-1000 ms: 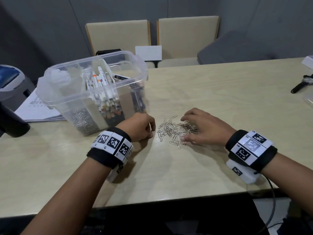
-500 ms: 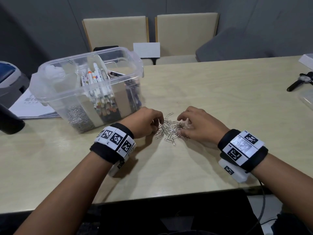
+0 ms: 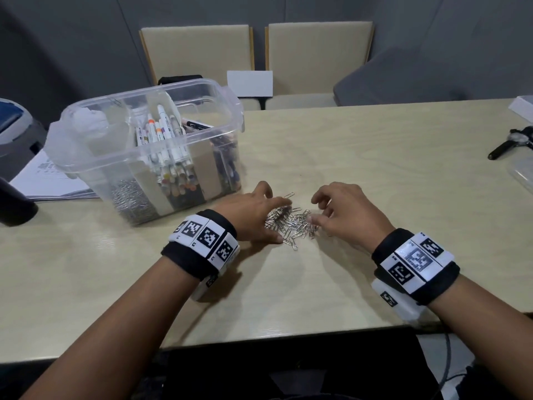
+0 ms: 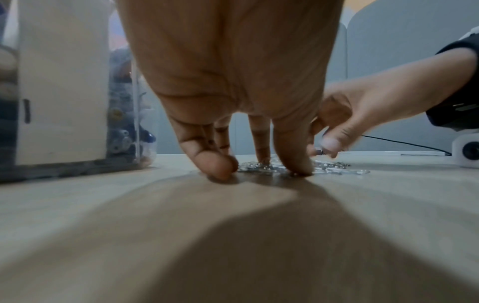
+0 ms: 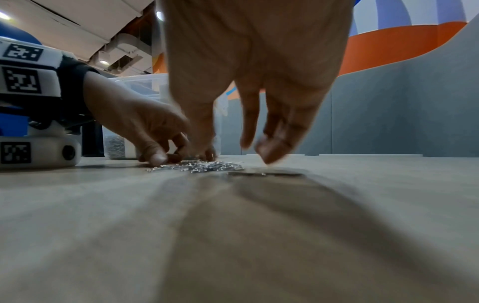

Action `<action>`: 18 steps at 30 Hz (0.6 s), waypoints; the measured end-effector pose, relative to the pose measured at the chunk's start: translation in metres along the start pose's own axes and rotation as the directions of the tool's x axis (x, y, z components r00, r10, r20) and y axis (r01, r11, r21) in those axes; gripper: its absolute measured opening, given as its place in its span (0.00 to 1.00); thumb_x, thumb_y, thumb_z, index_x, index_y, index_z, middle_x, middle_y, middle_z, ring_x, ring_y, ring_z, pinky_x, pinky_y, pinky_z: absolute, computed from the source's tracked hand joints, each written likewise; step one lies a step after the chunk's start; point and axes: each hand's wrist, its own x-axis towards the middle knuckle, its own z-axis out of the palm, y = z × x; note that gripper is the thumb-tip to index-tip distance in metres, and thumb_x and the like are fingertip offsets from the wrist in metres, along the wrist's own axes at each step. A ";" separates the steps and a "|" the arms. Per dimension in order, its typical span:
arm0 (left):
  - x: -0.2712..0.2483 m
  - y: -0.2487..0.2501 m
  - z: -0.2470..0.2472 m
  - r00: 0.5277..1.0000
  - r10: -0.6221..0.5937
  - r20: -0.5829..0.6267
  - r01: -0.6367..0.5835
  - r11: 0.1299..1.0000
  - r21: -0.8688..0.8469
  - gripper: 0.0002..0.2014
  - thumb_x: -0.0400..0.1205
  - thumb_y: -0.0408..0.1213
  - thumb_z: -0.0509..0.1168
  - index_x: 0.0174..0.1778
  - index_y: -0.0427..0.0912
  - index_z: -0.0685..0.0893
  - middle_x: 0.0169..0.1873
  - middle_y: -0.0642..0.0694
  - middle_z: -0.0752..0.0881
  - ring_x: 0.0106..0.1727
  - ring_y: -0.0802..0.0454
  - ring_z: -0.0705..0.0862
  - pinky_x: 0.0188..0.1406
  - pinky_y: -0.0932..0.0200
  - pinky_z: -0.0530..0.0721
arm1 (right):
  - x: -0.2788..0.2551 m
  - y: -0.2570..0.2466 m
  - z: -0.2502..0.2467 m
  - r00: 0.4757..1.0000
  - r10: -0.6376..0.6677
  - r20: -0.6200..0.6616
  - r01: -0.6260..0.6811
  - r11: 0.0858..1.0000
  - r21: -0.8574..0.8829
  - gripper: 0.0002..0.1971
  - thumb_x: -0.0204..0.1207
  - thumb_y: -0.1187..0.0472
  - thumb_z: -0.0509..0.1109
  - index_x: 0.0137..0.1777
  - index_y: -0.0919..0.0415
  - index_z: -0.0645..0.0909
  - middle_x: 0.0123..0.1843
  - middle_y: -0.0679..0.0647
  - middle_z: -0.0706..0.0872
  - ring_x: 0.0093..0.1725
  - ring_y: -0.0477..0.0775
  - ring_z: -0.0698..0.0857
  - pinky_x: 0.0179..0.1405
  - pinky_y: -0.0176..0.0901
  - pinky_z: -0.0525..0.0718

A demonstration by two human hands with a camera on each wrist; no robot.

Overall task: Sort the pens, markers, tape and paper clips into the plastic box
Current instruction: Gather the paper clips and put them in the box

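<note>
While blur hides any pinch, both hands spread curled fingers over the paper clips.

Bare forearms, no sleeves. Each wrist: black band carrying white plates printed with black square markers; white camera housing beneath; thin dark cable, seemingly attached, right side.

Silver paper clips lie on a pale beige wood-grain surface, beside a clear colourless plastic box holding white-barrelled markers with orange, purple and dark caps. Each wrist carries a black band faced with white panels printed in black-and-white square codes. Behind stand two cream chairs against a grey wall; the right wrist view shows orange and blue wall bands.
</note>
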 end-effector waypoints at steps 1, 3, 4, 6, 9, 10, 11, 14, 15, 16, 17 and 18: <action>0.001 0.000 0.000 1.000 0.001 -0.002 -0.001 1.000 -0.016 0.35 0.72 0.63 0.70 0.75 0.62 0.68 0.67 0.46 0.69 0.52 0.45 0.84 0.57 0.46 0.83 | -0.001 0.001 0.000 1.000 -0.004 0.007 0.004 0.999 -0.043 0.22 0.68 0.43 0.77 0.59 0.50 0.80 0.52 0.45 0.79 0.51 0.46 0.82 0.52 0.46 0.83; 0.003 0.002 -0.001 1.000 0.003 -0.023 -0.005 0.998 -0.065 0.25 0.74 0.57 0.72 0.67 0.59 0.75 0.61 0.46 0.73 0.50 0.46 0.84 0.55 0.45 0.84 | -0.005 0.002 0.001 0.988 -0.044 0.149 0.064 0.989 -0.130 0.36 0.64 0.32 0.74 0.70 0.46 0.73 0.64 0.45 0.73 0.65 0.46 0.74 0.62 0.47 0.78; 0.004 0.003 -0.001 0.999 0.003 -0.032 -0.006 0.997 -0.078 0.22 0.75 0.54 0.72 0.63 0.57 0.77 0.58 0.46 0.74 0.50 0.46 0.83 0.54 0.45 0.84 | -0.007 0.001 0.003 0.970 -0.084 0.229 0.121 0.981 -0.152 0.42 0.63 0.29 0.73 0.75 0.44 0.68 0.70 0.45 0.69 0.70 0.47 0.68 0.67 0.48 0.75; 0.008 0.004 -0.001 0.999 0.007 -0.047 -0.010 0.997 -0.080 0.17 0.76 0.49 0.72 0.59 0.53 0.79 0.54 0.47 0.76 0.52 0.46 0.83 0.54 0.46 0.83 | -0.007 -0.004 0.008 0.935 -0.164 0.315 0.231 0.955 -0.186 0.44 0.65 0.29 0.71 0.80 0.45 0.63 0.77 0.46 0.64 0.75 0.50 0.62 0.73 0.50 0.71; 0.012 0.004 -0.002 0.998 0.019 -0.064 -0.023 0.998 -0.060 0.12 0.77 0.43 0.72 0.56 0.48 0.82 0.47 0.49 0.77 0.53 0.45 0.81 0.51 0.51 0.81 | -0.001 -0.014 0.016 0.925 -0.211 0.315 0.280 0.940 -0.193 0.32 0.72 0.38 0.71 0.76 0.46 0.72 0.75 0.47 0.68 0.73 0.52 0.64 0.71 0.49 0.72; 0.013 0.005 -0.002 0.997 0.021 -0.068 -0.024 0.998 -0.052 0.11 0.78 0.42 0.71 0.54 0.47 0.82 0.47 0.48 0.78 0.53 0.45 0.81 0.50 0.51 0.80 | 0.001 -0.019 0.017 0.931 -0.213 0.298 0.272 0.946 -0.175 0.26 0.74 0.44 0.72 0.72 0.47 0.77 0.72 0.47 0.71 0.70 0.52 0.68 0.68 0.47 0.74; 0.012 0.005 -0.002 0.997 0.016 -0.070 -0.020 0.999 -0.046 0.10 0.78 0.41 0.70 0.54 0.46 0.82 0.48 0.47 0.80 0.54 0.45 0.81 0.50 0.52 0.80 | 0.002 -0.023 0.017 0.936 -0.214 0.279 0.267 0.948 -0.170 0.19 0.76 0.49 0.72 0.67 0.49 0.82 0.69 0.47 0.74 0.67 0.51 0.72 0.64 0.45 0.76; 0.011 0.013 0.001 0.998 0.016 -0.067 -0.015 1.000 0.010 0.09 0.80 0.36 0.65 0.56 0.42 0.79 0.51 0.42 0.82 0.53 0.42 0.82 0.47 0.51 0.80 | 0.004 -0.031 0.016 0.955 -0.169 0.246 0.221 0.954 -0.205 0.10 0.76 0.62 0.70 0.55 0.53 0.88 0.56 0.50 0.80 0.54 0.54 0.81 0.52 0.47 0.81; 0.010 0.015 0.002 0.997 0.025 -0.071 -0.023 0.999 0.030 0.10 0.80 0.35 0.64 0.56 0.40 0.78 0.51 0.41 0.81 0.51 0.41 0.83 0.46 0.50 0.82 | 0.004 -0.033 0.014 0.959 -0.141 0.245 0.196 0.956 -0.217 0.08 0.76 0.64 0.69 0.52 0.54 0.87 0.53 0.50 0.80 0.52 0.55 0.82 0.49 0.49 0.82; 0.009 0.017 0.002 0.997 0.031 -0.071 -0.028 0.999 0.044 0.10 0.79 0.34 0.63 0.56 0.40 0.77 0.51 0.41 0.81 0.50 0.40 0.83 0.46 0.47 0.84 | 0.004 -0.035 0.012 0.962 -0.123 0.245 0.181 0.956 -0.231 0.07 0.77 0.64 0.67 0.50 0.55 0.86 0.50 0.51 0.80 0.50 0.55 0.82 0.48 0.50 0.82; 0.008 0.017 0.003 0.997 0.039 -0.072 -0.035 0.998 0.051 0.10 0.79 0.34 0.62 0.56 0.39 0.77 0.50 0.40 0.81 0.49 0.39 0.83 0.46 0.45 0.85 | 0.003 -0.037 0.010 0.962 -0.113 0.248 0.176 0.953 -0.248 0.08 0.77 0.65 0.65 0.50 0.56 0.85 0.49 0.52 0.81 0.50 0.56 0.82 0.47 0.51 0.82; 0.007 0.017 0.002 0.997 0.043 -0.066 -0.039 0.998 0.058 0.10 0.79 0.33 0.61 0.55 0.40 0.77 0.50 0.40 0.82 0.48 0.39 0.84 0.46 0.44 0.86 | 0.003 -0.038 0.009 0.960 -0.109 0.257 0.178 0.948 -0.265 0.09 0.76 0.67 0.64 0.49 0.56 0.83 0.49 0.52 0.81 0.49 0.56 0.82 0.46 0.51 0.82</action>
